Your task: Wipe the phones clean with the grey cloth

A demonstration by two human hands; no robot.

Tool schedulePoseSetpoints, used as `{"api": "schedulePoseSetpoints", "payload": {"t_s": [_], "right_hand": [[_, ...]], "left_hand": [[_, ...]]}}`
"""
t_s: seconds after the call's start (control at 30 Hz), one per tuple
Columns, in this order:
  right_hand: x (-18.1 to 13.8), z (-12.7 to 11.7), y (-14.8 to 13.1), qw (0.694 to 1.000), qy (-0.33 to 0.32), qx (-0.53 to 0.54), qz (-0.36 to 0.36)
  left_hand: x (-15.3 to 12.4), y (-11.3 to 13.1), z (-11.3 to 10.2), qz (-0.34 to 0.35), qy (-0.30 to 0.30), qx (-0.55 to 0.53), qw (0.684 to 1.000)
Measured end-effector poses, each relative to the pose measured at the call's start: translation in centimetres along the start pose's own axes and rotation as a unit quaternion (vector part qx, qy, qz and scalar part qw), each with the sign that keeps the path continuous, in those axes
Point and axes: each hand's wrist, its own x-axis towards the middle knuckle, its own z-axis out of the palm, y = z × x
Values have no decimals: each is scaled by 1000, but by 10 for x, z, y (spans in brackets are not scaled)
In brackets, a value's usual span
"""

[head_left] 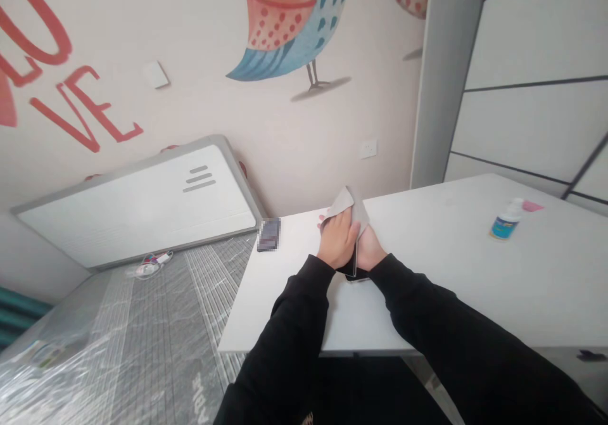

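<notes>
Above the white table, my two hands are together around a dark, flat, phone-like device [350, 265] with a thin pale edge. My left hand [338, 240] presses a light grey cloth [342, 203] against its face, fingers pointing away from me. My right hand [370, 249] grips the device from the right and behind; fingertips show past its left side. The cloth and my left hand hide most of the device. Just below it, part of a second dark flat thing [357, 279] lies on the table, mostly covered.
On the white table [451, 285], a blurred dark item [269, 234] lies at the left edge. A white bottle with a blue label [506, 222] stands at right beside a pink piece [532, 206]. Left is a plastic-covered mattress [156, 323] with a cable [151, 265].
</notes>
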Motion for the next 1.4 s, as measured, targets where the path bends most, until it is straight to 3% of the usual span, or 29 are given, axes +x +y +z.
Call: {"api": "schedulePoseSetpoints", "payload": {"t_s": [0.1, 0.2, 0.23, 0.3, 0.4, 0.5, 0.6, 0.67, 0.77, 0.87, 1.0, 1.13, 1.3, 1.4], "right_hand": [[3, -3, -4, 999, 30, 17, -9], [7, -21, -21, 996, 53, 71, 20], [7, -26, -27, 995, 53, 82, 28], [6, -30, -33, 994, 34, 96, 39], [1, -20, -22, 992, -6, 112, 62], [-1, -6, -1, 987, 3, 153, 43], [2, -6, 3, 985, 27, 169, 18], [6, -15, -9, 985, 47, 167, 19], [11, -32, -33, 985, 74, 154, 31], [12, -35, -38, 989, 63, 131, 38], [6, -14, -14, 991, 36, 123, 39], [2, -5, 2, 989, 20, 142, 26], [8, -32, -13, 988, 64, 132, 38], [9, -38, -17, 992, 56, 113, 27]], "left_hand": [[11, 0, 5, 9, -1, -4, 1000], [-14, -1, 18, 40, -56, 70, 995], [-26, -1, 22, 49, -90, 146, 984], [-43, -1, 23, 48, -171, 313, 933], [-36, -3, 16, 59, -151, 421, 893], [-1, -9, 5, 77, -83, 430, 896], [21, -16, 3, 96, -77, 405, 906], [13, -22, 8, 112, -95, 372, 917], [-19, -27, 18, 104, -134, 320, 932], [-39, -29, 19, 86, -145, 299, 939], [-14, -27, 7, 97, -75, 316, 941], [12, -25, 4, 84, -51, 328, 940], [-22, -23, 23, 90, -103, 342, 930], [-36, -19, 27, 96, -132, 364, 917]]}}
